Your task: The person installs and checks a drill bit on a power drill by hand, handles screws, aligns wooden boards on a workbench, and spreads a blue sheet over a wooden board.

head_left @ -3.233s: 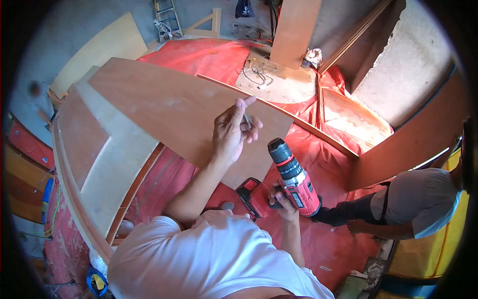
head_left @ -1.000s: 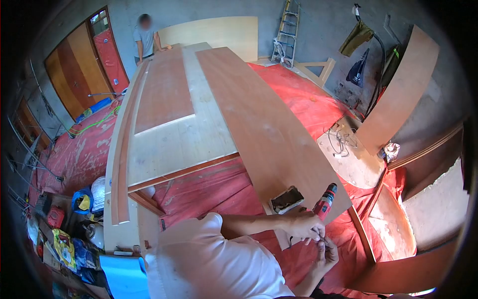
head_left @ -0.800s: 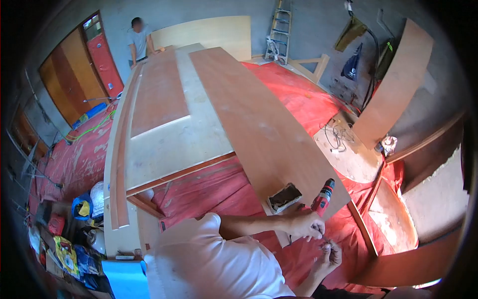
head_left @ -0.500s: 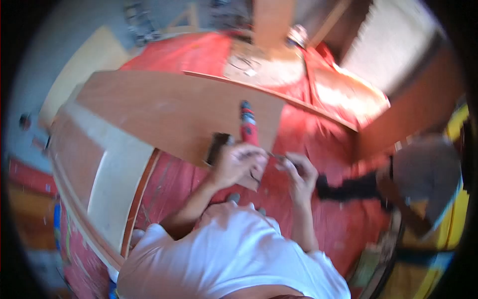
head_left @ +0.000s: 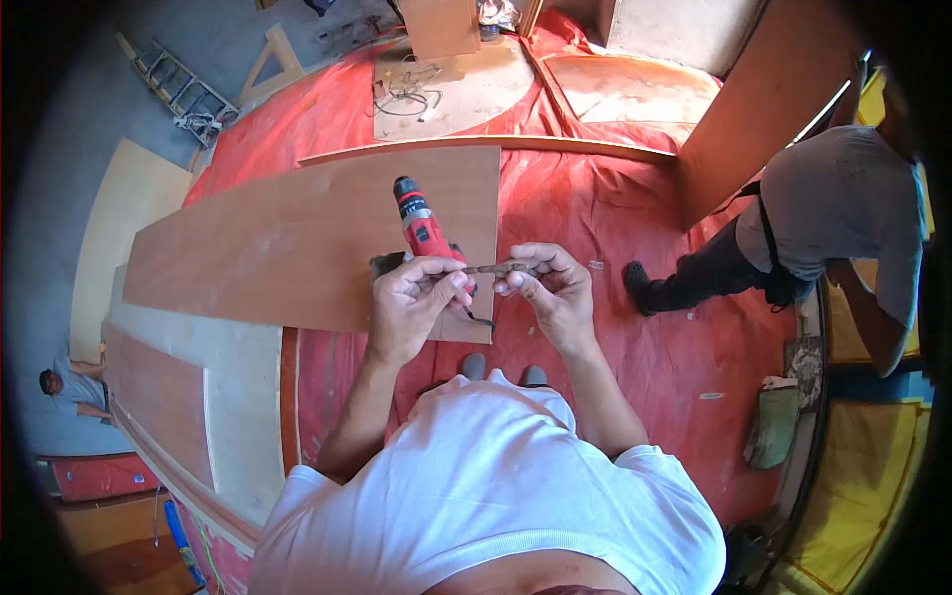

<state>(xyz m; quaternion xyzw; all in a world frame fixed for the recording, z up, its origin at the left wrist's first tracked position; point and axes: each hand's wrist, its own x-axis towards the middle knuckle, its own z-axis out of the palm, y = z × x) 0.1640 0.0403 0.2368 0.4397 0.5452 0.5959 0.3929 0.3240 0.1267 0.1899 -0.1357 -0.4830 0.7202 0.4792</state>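
I can see small pale marks on the collar of the red and black drill (head_left: 426, 233), but they are too tiny for me to read. The drill is on the long brown board (head_left: 288, 233), just past the hands. Its bottom part is partly hidden, so I can't tell if it stands up or lies down.

My person's left hand (head_left: 409, 309) and right hand (head_left: 560, 297) each pinch one end of a thin brown rod (head_left: 489, 269). The rod is held out level between them, over the near right end of the board. Fingers cover its tips, so I can't say what shape they are.

A small dark box (head_left: 387, 263) peeks out behind the left hand. I can't see what is in it. Far off, a little pot (head_left: 489, 31) has something whitish and crumpled on top; what's inside is hidden.

On the right, a bent-over worker (head_left: 843, 203) is partly lost in the dark edge. On the far left, another worker (head_left: 77, 387) looks small, with arms reaching to the boards.
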